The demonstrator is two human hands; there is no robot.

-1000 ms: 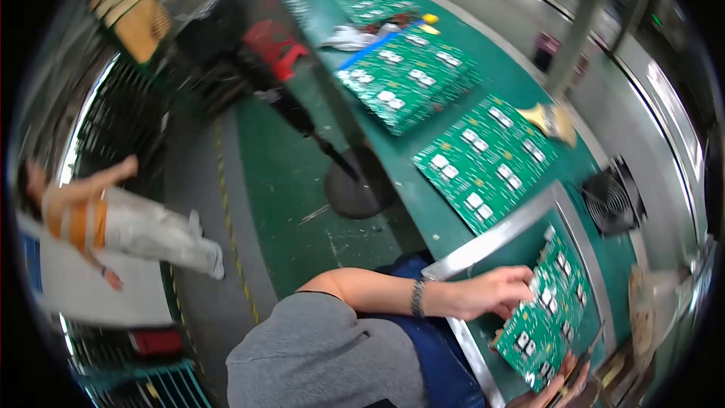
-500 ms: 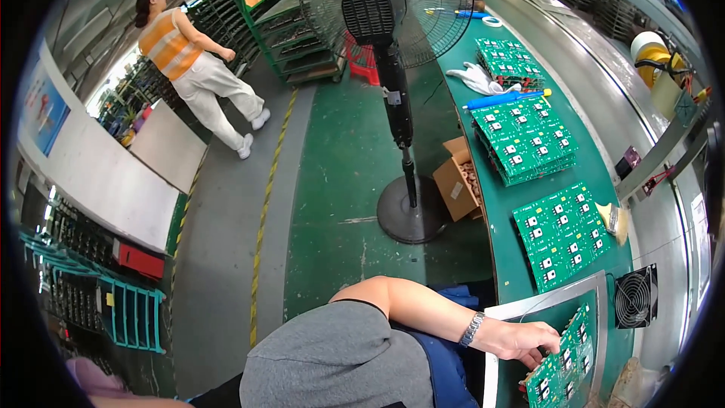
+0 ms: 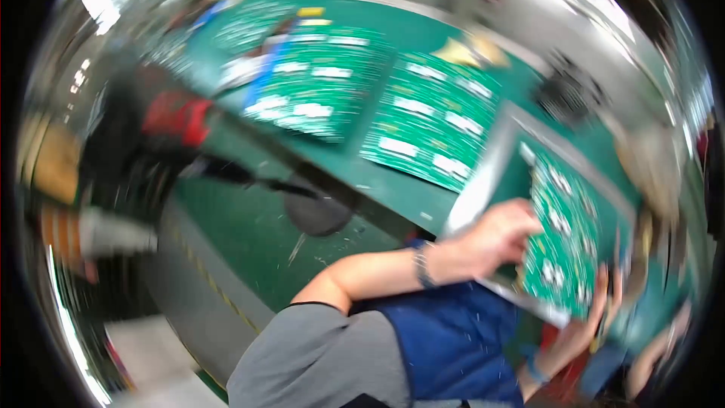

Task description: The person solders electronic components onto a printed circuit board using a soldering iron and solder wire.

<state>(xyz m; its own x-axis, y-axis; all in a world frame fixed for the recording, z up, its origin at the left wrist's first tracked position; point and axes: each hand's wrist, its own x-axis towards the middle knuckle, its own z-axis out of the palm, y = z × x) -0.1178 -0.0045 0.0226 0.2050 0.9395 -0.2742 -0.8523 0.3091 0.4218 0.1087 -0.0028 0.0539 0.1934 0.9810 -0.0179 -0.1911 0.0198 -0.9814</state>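
Observation:
A green circuit board (image 3: 559, 238) with several black components is tilted over a silver metal frame (image 3: 483, 189) on the green bench. My left hand (image 3: 502, 238), a metal watch on its wrist, is closed on the board's left edge. At the lower right edge is my right hand (image 3: 593, 317), a blue band on its wrist; its fingers lie along the board and grip it. Motion smears both hands, so fingertip contact is hard to make out. Beside the frame, another green circuit board panel (image 3: 430, 117) lies on the bench.
A stack of green boards (image 3: 325, 79) stands further left, a blue tool (image 3: 266, 75) along its side. A pale brush (image 3: 472, 51) and a small black fan (image 3: 566, 91) are behind. Left of the bench stands a pedestal fan (image 3: 317, 208). At far right another person's arm (image 3: 661, 344) shows.
The view has swung to the right and blurred. My right hand has come into view at the board's lower right edge. The board in my left hand now shows more of its face.

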